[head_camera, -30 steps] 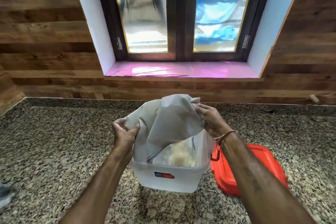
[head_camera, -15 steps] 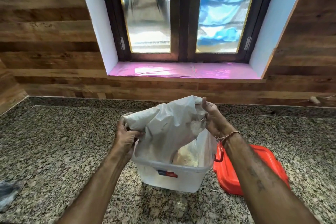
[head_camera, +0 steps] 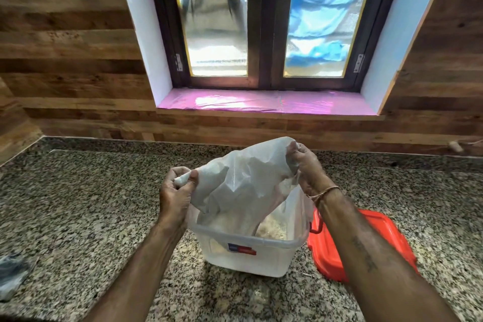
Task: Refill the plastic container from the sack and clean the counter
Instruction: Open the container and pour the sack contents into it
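Both hands pinch the white sack (head_camera: 243, 185) upside-down over the plastic container (head_camera: 251, 253) on the granite surface (head_camera: 91, 204). Left hand (head_camera: 175, 198) w/ fingers closed on a corner, lower than 1 s ago; right hand (head_camera: 308, 170) grips the raised end. Sack looks flatter, prob. emptier. Red lid (head_camera: 366, 246) beside container, unmoved.

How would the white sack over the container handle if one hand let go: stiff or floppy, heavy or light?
Likely floppy: the sack creases and sags between the left hand and right hand. Probably light now, since it hangs slack with grain already in the container. A released corner would likely droop toward the container, perhaps spilling onto the counter.
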A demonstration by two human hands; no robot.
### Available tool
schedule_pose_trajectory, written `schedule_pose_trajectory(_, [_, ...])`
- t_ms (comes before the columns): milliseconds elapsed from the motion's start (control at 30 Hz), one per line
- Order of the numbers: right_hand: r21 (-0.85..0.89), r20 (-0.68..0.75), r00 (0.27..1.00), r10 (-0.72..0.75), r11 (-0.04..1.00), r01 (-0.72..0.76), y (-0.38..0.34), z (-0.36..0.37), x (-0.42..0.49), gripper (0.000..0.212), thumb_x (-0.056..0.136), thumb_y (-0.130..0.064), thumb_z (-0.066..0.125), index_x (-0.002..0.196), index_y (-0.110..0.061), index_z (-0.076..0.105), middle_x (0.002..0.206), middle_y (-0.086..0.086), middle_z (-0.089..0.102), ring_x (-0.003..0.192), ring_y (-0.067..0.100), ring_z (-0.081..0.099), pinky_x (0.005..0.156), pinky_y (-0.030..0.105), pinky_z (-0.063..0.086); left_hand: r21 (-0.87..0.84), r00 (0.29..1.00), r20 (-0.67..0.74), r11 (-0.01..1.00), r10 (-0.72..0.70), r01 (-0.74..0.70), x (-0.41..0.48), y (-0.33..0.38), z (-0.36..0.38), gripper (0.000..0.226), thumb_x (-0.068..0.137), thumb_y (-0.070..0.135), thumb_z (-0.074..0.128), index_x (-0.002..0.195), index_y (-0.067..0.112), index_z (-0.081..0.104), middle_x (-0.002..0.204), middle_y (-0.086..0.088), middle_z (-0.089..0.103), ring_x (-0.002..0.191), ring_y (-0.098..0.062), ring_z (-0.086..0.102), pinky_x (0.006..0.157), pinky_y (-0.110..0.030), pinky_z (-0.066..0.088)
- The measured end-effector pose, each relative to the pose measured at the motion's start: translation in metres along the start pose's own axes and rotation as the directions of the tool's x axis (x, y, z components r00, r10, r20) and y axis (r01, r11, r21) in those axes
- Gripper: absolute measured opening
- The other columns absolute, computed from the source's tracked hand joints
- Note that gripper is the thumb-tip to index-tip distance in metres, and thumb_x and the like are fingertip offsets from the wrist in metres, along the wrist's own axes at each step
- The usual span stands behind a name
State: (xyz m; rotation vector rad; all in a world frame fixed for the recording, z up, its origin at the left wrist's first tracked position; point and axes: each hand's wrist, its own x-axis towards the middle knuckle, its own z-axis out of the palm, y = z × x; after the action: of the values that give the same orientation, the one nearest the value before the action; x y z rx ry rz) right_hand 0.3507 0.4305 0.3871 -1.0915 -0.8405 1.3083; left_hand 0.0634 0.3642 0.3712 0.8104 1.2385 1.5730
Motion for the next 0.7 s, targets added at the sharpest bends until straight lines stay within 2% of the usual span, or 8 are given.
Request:
schedule_pose_trajectory(67, [-0.010, 0.046, 0.999, -0.026, 1.000, 0.026, -0.002, -0.005, -0.003, 0.027, 0.104, -0.023, 0.055, 0.077, -0.020, 0.055, 0.053, -0.013, 0.050, 0.046, 0.002, 0.037, 0.041, 0.016, 0.032, 0.024, 0.998, -0.013, 0.998, 0.060, -0.059, -0.002, 0.001, -0.002, 0.011, 0.089, 0.018, 0.075, 0.098, 0.017, 0.069, 0.097, -0.008, 0.071, 0.082, -0.021, 0.068, 0.057, -0.031, 0.060])
schedule_pose_trajectory(233, [-0.116, 0.132, 0.991, 0.013, 0.993, 0.002, -0.004, -0.023, -0.002, 0.033, 0.098, 0.002, 0.050, 0.078, -0.022, 0.059, 0.062, -0.008, 0.057, 0.046, 0.004, 0.050, 0.040, 0.018, 0.040, 0.000, 0.993, -0.080, 0.996, 0.088, -0.088, -0.006, 0.002, -0.004, 0.004, 0.092, 0.012, 0.072, 0.094, 0.015, 0.073, 0.094, -0.004, 0.074, 0.079, -0.013, 0.071, 0.058, -0.025, 0.059])
schedule_pose_trajectory(400, [-0.190, 0.196, 0.980, 0.026, 0.982, 0.012, -0.014, -0.032, 0.001, 0.038, 0.096, 0.012, 0.048, 0.097, -0.023, 0.064, 0.069, -0.007, 0.067, 0.054, 0.008, 0.059, 0.046, 0.026, 0.052, 0.027, 0.985, -0.068, 0.987, 0.160, -0.158, -0.007, 0.010, -0.004, 0.009, 0.095, 0.007, 0.068, 0.090, 0.013, 0.070, 0.083, 0.004, 0.072, 0.069, -0.004, 0.067, 0.056, -0.024, 0.058])
schedule_pose_trajectory(467, [-0.193, 0.255, 0.967, 0.012, 0.981, 0.039, -0.016, -0.036, 0.004, 0.027, 0.099, 0.001, 0.056, 0.103, -0.025, 0.065, 0.073, -0.006, 0.070, 0.059, 0.011, 0.064, 0.052, 0.032, 0.055, 0.041, 0.983, -0.044, 0.984, 0.177, -0.176, -0.006, 0.016, -0.005, 0.010, 0.095, 0.004, 0.067, 0.089, 0.012, 0.069, 0.079, 0.003, 0.070, 0.065, -0.003, 0.065, 0.054, -0.021, 0.055])
schedule_pose_trajectory(500, [-0.180, 0.297, 0.955, 0.010, 0.983, 0.046, -0.019, -0.039, 0.005, 0.017, 0.099, -0.013, 0.062, 0.110, -0.025, 0.065, 0.077, -0.004, 0.071, 0.061, 0.013, 0.066, 0.055, 0.035, 0.056, 0.042, 0.983, -0.036, 0.983, 0.183, -0.181, -0.004, 0.016, -0.004, 0.012, 0.095, 0.003, 0.067, 0.088, 0.012, 0.068, 0.078, 0.003, 0.069, 0.064, -0.002, 0.064, 0.054, -0.020, 0.054])
schedule_pose_trajectory(567, [-0.157, 0.375, 0.924, 0.078, 0.987, -0.020, -0.025, -0.039, 0.003, 0.042, 0.088, -0.045, 0.063, 0.128, -0.030, 0.060, 0.090, -0.002, 0.073, 0.069, 0.017, 0.071, 0.059, 0.040, 0.057, 0.049, 0.977, -0.055, 0.978, 0.207, -0.204, -0.010, 0.018, -0.009, 0.017, 0.094, -0.001, 0.066, 0.085, 0.013, 0.068, 0.077, 0.004, 0.068, 0.065, -0.001, 0.063, 0.055, -0.018, 0.053])
schedule_pose_trajectory(633, [-0.244, 0.369, 0.916, 0.160, 0.967, -0.070, -0.031, -0.038, 0.004, 0.063, 0.077, -0.069, 0.061, 0.133, -0.040, 0.059, 0.100, -0.006, 0.075, 0.084, 0.017, 0.072, 0.071, 0.042, 0.055, 0.066, 0.976, -0.016, 0.974, 0.216, -0.215, -0.011, 0.017, -0.010, 0.019, 0.093, -0.003, 0.066, 0.084, 0.013, 0.068, 0.079, 0.003, 0.069, 0.067, -0.003, 0.064, 0.057, -0.019, 0.054])
schedule_pose_trajectory(700, [-0.396, 0.390, 0.900, 0.195, 0.918, -0.026, -0.033, -0.035, 0.005, 0.073, 0.066, -0.079, 0.071, 0.132, -0.047, 0.059, 0.120, -0.005, 0.070, 0.104, 0.019, 0.068, 0.088, 0.048, 0.052, 0.092, 0.974, 0.037, 0.970, 0.223, -0.226, -0.013, 0.017, -0.009, 0.019, 0.093, -0.004, 0.066, 0.083, 0.012, 0.069, 0.080, 0.000, 0.070, 0.069, -0.006, 0.065, 0.057, -0.022, 0.055])
